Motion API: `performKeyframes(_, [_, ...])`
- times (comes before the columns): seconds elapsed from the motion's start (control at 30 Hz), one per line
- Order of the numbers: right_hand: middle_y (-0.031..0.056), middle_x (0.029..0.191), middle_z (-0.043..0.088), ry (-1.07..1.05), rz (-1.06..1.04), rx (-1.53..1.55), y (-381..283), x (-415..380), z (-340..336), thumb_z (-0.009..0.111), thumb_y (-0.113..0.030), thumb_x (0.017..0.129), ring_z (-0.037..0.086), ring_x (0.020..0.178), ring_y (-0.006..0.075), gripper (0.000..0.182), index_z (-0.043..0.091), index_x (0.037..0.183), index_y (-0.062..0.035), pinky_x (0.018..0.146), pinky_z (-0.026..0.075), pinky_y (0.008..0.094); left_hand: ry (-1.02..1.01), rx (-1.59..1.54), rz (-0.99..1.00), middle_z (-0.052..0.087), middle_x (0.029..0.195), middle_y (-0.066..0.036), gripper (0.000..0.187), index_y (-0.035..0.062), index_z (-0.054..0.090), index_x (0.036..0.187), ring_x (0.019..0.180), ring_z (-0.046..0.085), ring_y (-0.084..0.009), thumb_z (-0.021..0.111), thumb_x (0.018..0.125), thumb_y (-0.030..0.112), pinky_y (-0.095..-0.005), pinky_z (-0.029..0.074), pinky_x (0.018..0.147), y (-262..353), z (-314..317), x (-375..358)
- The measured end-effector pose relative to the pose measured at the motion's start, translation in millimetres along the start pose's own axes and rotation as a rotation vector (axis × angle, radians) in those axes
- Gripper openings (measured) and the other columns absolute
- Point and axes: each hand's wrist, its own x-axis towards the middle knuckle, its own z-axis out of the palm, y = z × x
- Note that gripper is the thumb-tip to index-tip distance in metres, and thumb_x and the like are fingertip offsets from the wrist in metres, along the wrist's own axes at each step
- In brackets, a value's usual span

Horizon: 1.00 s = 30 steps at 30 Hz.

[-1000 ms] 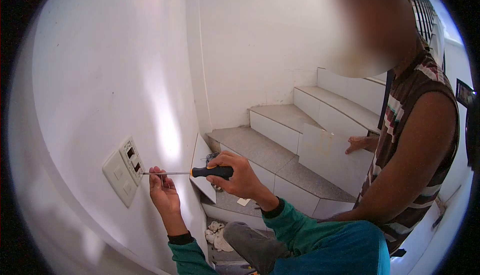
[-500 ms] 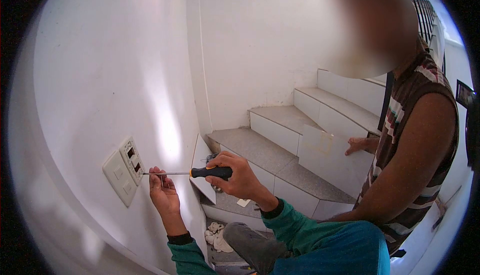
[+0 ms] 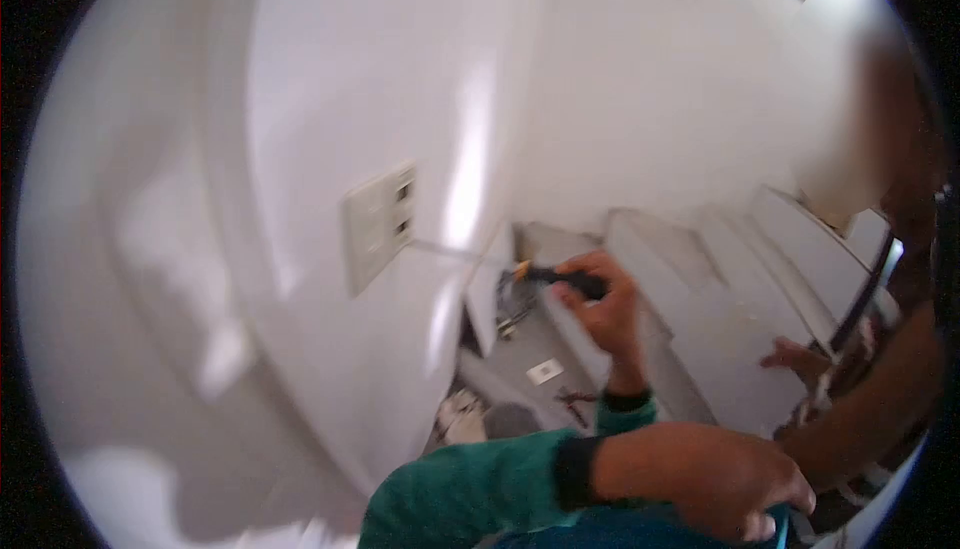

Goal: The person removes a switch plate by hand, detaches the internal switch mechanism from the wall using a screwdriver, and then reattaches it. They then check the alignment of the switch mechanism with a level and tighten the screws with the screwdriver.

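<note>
The black-and-yellow screwdriver [image 3: 566,277] is gripped in my right hand [image 3: 608,311]. Its thin shaft points left, with the tip at the lower edge of the uncovered switch frame [image 3: 404,209] on the wall. A covered switch plate [image 3: 368,234] sits directly left of that frame. My left hand [image 3: 715,479] has its forearm crossed in front of my body and hangs low over my blue-clad leg at the lower right. Its fingers point down and are blurred, so whatever they may hold is hidden.
Tiled stairs [image 3: 650,249] rise behind. On a step lie a small white plate [image 3: 544,371] and red-handled pliers [image 3: 574,405]. A panel [image 3: 494,289] leans by the wall, near a cloth [image 3: 460,415]. At right, another person's hand [image 3: 797,361] touches a large white tile [image 3: 735,349].
The view has swung left and down and is blurred. My left hand has left the switch frame and crossed to the lower right. My right hand still holds the screwdriver near the frame.
</note>
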Motion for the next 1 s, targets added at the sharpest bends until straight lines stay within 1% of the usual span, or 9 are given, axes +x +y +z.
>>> performKeyframes(0.07, [0.0094, 0.087, 0.066, -0.013, 0.064, -0.042, -6, 5, -3, 0.078, -0.013, 0.072, 0.064, 0.079, 0.0195, 0.024, 0.066, 0.092, -0.0043, 0.072, 0.05, 0.0312, -0.141, 0.032, -0.065, 0.067, 0.093, -0.02, 0.034, 0.0038, 0.055, 0.121, 0.087, 0.065, -0.0365, 0.053, 0.092, 0.022, -0.0412, 0.052, 0.079, 8, -8, -6])
performKeyframes(0.17, [0.0093, 0.086, 0.066, -0.021, 0.09, -0.053, -7, 8, -4, 0.079, -0.015, 0.073, 0.063, 0.077, 0.0179, 0.026, 0.066, 0.093, -0.0034, 0.07, 0.05, 0.0295, 0.087, 0.081, -0.565, 0.069, 0.088, -0.012, 0.023, 0.0002, 0.065, 0.101, 0.078, 0.066, -0.0213, 0.058, 0.09, 0.019, -0.0343, 0.052, 0.072, 29, -71, -86])
performKeyframes(0.27, [0.0091, 0.084, 0.067, -0.002, 0.1, -0.043, -4, 2, -4, 0.079, -0.017, 0.075, 0.063, 0.073, 0.016, 0.027, 0.066, 0.093, -0.0027, 0.066, 0.05, 0.0281, 0.967, 0.382, -1.049, 0.059, 0.074, -0.003, 0.027, 0.0026, 0.062, 0.083, 0.064, 0.055, -0.0098, 0.055, 0.095, 0.025, -0.0261, 0.048, 0.06, 13, -89, -185])
performKeyframes(0.33, [0.0082, 0.077, 0.066, -0.004, 0.094, -0.061, -3, 2, -5, 0.077, -0.018, 0.078, 0.062, 0.066, 0.0129, 0.026, 0.066, 0.094, -0.0015, 0.06, 0.049, 0.0257, 1.339, 0.008, -0.874, 0.048, 0.068, 0.001, 0.039, 0.0032, 0.059, 0.092, 0.062, 0.05, -0.0098, 0.044, 0.101, 0.038, -0.0277, 0.048, 0.06, -8, -94, -211])
performKeyframes(0.43, [0.0073, 0.074, 0.065, 0.01, 0.141, -0.04, -5, 4, -5, 0.077, -0.018, 0.079, 0.062, 0.064, 0.0113, 0.025, 0.066, 0.093, -0.0008, 0.057, 0.048, 0.0245, 1.397, 0.021, -0.624, 0.06, 0.104, -0.009, 0.047, 0.0027, 0.05, 0.124, 0.098, 0.06, -0.0192, 0.047, 0.099, 0.042, -0.036, 0.051, 0.088, -34, -109, -204])
performKeyframes(0.53, [0.0053, 0.07, 0.064, 0.0, 0.216, -0.067, -5, 7, -5, 0.077, -0.02, 0.079, 0.061, 0.064, 0.0108, 0.025, 0.067, 0.09, -0.0006, 0.058, 0.048, 0.024, 1.475, -0.266, -0.284, 0.058, 0.119, -0.013, 0.045, 0.004, 0.047, 0.129, 0.113, 0.057, -0.0248, 0.048, 0.098, 0.036, -0.0403, 0.049, 0.097, -43, -131, -192])
performKeyframes(0.7, [0.0051, 0.072, 0.064, -0.065, 0.247, -0.164, 0, 8, -5, 0.08, -0.02, 0.075, 0.062, 0.065, 0.0126, 0.027, 0.066, 0.089, -0.0011, 0.06, 0.05, 0.0251, 1.576, -0.3, -0.169, 0.064, 0.109, -0.011, 0.026, 0.0042, 0.055, 0.118, 0.106, 0.061, -0.0249, 0.056, 0.096, 0.019, -0.0386, 0.052, 0.092, -60, -142, -198])
performKeyframes(0.87, [0.0107, 0.084, 0.065, -0.04, -0.258, -0.243, 9, -1, -7, 0.08, -0.017, 0.074, 0.065, 0.073, 0.0156, 0.027, 0.066, 0.092, -0.0018, 0.067, 0.055, 0.0304, 1.748, -0.158, -0.348, 0.066, 0.102, -0.01, 0.021, 0.0044, 0.059, 0.109, 0.1, 0.064, -0.0239, 0.061, 0.093, 0.018, -0.0353, 0.055, 0.085, -62, -142, -203])
performKeyframes(1.0, [0.012, 0.092, 0.064, -0.073, -0.178, -0.265, 22, -9, -4, 0.079, -0.014, 0.074, 0.066, 0.081, 0.0168, 0.027, 0.065, 0.094, -0.003, 0.065, 0.054, 0.0293, 1.803, -0.12, -0.402, 0.066, 0.103, -0.01, 0.018, 0.0045, 0.062, 0.105, 0.1, 0.064, -0.0237, 0.062, 0.092, 0.017, -0.0349, 0.055, 0.085, -59, -144, -196])
